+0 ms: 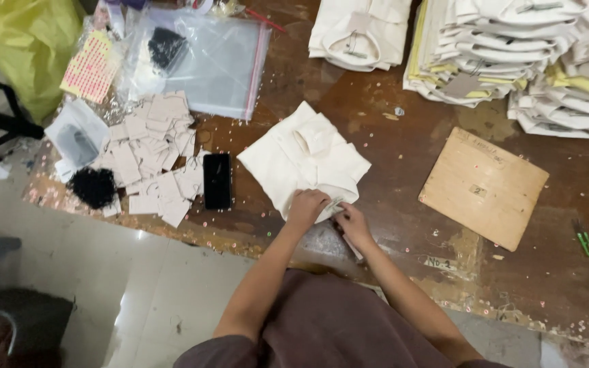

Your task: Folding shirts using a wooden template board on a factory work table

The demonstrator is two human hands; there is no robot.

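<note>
Pressing left hand [306,206] flat on folded cream garment [303,158]; right hand [352,223] beside it, pinched small tag [336,204]; black phone [217,180] left of hands.

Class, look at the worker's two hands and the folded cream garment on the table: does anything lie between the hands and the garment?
Nothing visible does. The left hand rests directly on the near edge of the folded cream garment, and the right hand touches that edge beside a small tag. The black phone lies apart, off to one side.

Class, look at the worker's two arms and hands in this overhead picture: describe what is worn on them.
Both forearms are bare. The left hand and right hand wear no gloves; no rings, watch or bracelets show. Short sleeves of a dull brownish-purple top cover only the upper arms.
</note>
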